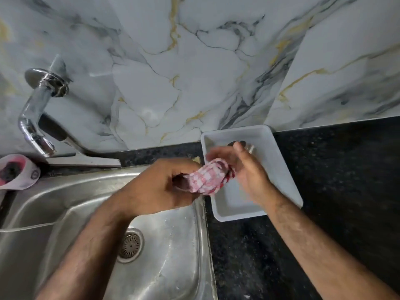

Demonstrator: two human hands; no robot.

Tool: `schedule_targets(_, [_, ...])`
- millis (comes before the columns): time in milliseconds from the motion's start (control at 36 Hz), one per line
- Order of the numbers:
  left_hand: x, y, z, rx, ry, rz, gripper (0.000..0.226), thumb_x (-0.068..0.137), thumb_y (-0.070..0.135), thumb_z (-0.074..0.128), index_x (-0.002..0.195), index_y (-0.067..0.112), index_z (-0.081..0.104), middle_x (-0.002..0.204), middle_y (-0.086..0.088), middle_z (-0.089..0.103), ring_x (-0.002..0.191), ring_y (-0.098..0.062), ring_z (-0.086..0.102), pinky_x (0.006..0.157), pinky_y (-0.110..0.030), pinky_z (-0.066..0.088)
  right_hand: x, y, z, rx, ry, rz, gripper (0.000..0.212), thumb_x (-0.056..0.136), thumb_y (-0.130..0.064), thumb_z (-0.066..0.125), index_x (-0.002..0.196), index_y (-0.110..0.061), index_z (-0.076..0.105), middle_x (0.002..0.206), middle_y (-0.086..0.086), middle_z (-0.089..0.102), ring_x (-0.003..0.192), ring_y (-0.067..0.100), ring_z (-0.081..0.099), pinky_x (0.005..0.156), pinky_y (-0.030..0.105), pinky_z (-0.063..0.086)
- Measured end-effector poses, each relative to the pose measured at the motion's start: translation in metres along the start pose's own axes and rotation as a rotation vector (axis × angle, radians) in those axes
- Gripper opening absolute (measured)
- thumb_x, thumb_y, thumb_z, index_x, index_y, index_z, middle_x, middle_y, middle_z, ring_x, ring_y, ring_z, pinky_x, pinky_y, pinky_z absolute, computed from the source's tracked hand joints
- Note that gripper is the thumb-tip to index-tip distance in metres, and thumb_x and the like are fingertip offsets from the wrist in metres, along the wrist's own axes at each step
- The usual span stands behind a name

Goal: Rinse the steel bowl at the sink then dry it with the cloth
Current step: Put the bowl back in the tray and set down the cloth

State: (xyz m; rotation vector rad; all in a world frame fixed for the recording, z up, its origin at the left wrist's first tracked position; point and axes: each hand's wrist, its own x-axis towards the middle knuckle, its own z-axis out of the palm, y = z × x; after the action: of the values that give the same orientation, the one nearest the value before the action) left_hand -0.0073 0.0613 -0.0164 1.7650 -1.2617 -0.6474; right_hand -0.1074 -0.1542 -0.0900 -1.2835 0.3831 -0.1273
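Observation:
A red-and-white checked cloth (207, 179) is bunched between both hands, above the sink's right rim and the tray's left edge. My left hand (160, 187) is curled around the cloth's left end; a dark hollow shows inside its grip, and I cannot tell what it is. My right hand (249, 176) holds the cloth's right end over the white tray (281, 169), its fingers blurred. Behind those fingers a small dark, steel-looking piece (249, 147) shows in the tray. It may be the steel bowl, but most of it is hidden.
The steel sink (168, 245) with its drain (131, 244) lies below my left arm. A chrome tap (34, 118) juts from the marble wall at the left, with no water running. A pink-and-white cup (17, 172) sits at the sink's back left. Black granite counter (335, 180) spreads to the right.

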Motion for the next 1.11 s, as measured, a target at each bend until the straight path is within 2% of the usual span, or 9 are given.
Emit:
schedule_targets(83, [0.019, 0.028, 0.007, 0.588, 0.135, -0.006, 0.039, 0.082, 0.03, 0.072, 0.122, 0.034, 0.072, 0.101, 0.01, 0.069, 0.086, -0.011, 0.067, 0.07, -0.026, 0.053, -0.015, -0.01, 0.016, 0.286, -0.208, 0.21, 0.087, 0.085, -0.083, 0.046, 0.125, -0.014, 0.082, 0.126, 0.014, 0.083, 0.121, 0.03, 0.077, 0.098, 0.044, 0.066])
schedule_targets(167, [0.028, 0.041, 0.029, 1.004, 0.185, -0.108, 0.059, 0.085, 0.025, 0.067, 0.143, 0.016, 0.061, 0.138, -0.01, 0.063, 0.113, -0.036, 0.061, 0.085, -0.047, 0.055, -0.026, -0.013, 0.016, 0.387, -0.179, 0.216, 0.078, 0.078, -0.079, 0.064, 0.122, -0.018, 0.083, 0.124, 0.016, 0.083, 0.114, 0.03, 0.079, 0.088, 0.045, 0.069])
schedule_targets(389, [0.02, 0.037, 0.068, 0.478, 0.147, 0.06, 0.074, 0.092, 0.038, 0.066, 0.158, 0.013, 0.044, 0.169, -0.005, 0.032, 0.148, -0.023, 0.042, 0.117, -0.038, 0.042, -0.038, -0.015, -0.035, 0.388, -0.113, 0.132, 0.048, 0.089, -0.01, 0.069, 0.137, -0.011, 0.07, 0.12, 0.016, 0.079, 0.114, 0.033, 0.076, 0.1, 0.05, 0.063])
schedule_targets(500, [0.037, 0.02, 0.063, 0.128, 0.194, -0.281, 0.092, 0.08, 0.066, 0.071, 0.159, 0.027, 0.042, 0.162, 0.006, 0.045, 0.144, -0.011, 0.047, 0.118, -0.039, 0.041, -0.04, -0.019, -0.068, 0.279, -0.221, 0.114, 0.07, 0.079, 0.01, 0.056, 0.143, -0.016, 0.064, 0.117, 0.016, 0.082, 0.109, 0.028, 0.078, 0.09, 0.039, 0.067])
schedule_targets(611, [0.057, -0.008, 0.07, -0.301, 0.015, -0.373, 0.044, 0.087, 0.033, 0.083, 0.125, 0.013, 0.073, 0.117, -0.006, 0.079, 0.11, -0.023, 0.076, 0.103, -0.05, 0.056, -0.033, -0.022, -0.087, 0.212, -0.194, 0.082, 0.059, 0.083, 0.016, 0.062, 0.132, -0.016, 0.07, 0.112, 0.014, 0.085, 0.106, 0.026, 0.08, 0.086, 0.038, 0.068])
schedule_targets(694, [0.066, -0.026, 0.078, -0.385, -0.065, -0.396, 0.037, 0.091, 0.033, 0.081, 0.124, 0.017, 0.073, 0.117, -0.004, 0.08, 0.108, -0.022, 0.076, 0.095, -0.037, 0.06, -0.026, -0.018, -0.097, 0.124, -0.041, 0.064, 0.045, 0.093, 0.02, 0.065, 0.118, -0.015, 0.075, 0.104, 0.009, 0.088, 0.101, 0.024, 0.082, 0.083, 0.037, 0.069])
schedule_targets(861, [0.088, -0.048, 0.107, 0.047, -0.099, -0.456, 0.052, 0.082, 0.051, 0.084, 0.125, 0.029, 0.064, 0.104, 0.01, 0.078, 0.089, -0.002, 0.076, 0.082, -0.026, 0.062, -0.017, 0.008, -0.107, -0.013, 0.259, 0.131, 0.026, 0.096, -0.002, 0.079, 0.118, -0.016, 0.074, 0.1, 0.001, 0.082, 0.092, 0.018, 0.08, 0.067, 0.023, 0.065])
schedule_targets(972, [0.1, -0.057, 0.114, 0.162, -0.132, -0.543, 0.051, 0.082, 0.036, 0.088, 0.121, 0.022, 0.06, 0.094, 0.007, 0.075, 0.065, -0.005, 0.077, 0.061, -0.022, 0.064, -0.019, 0.025, -0.124, -0.699, 0.341, 0.107, 0.033, 0.088, -0.015, 0.092, 0.12, -0.014, 0.082, 0.099, -0.002, 0.082, 0.084, 0.005, 0.076, 0.072, 0.025, 0.066])
schedule_targets(1111, [0.111, -0.067, 0.14, 0.824, -0.176, -0.444, 0.059, 0.08, 0.062, 0.079, 0.125, 0.029, 0.06, 0.099, -0.003, 0.067, 0.094, -0.021, 0.059, 0.09, -0.04, 0.055, -0.02, 0.041, -0.119, -1.073, 0.346, 0.154, 0.018, 0.091, -0.019, 0.089, 0.109, -0.013, 0.085, 0.101, 0.008, 0.086, 0.088, 0.025, 0.08, 0.084, 0.046, 0.069])
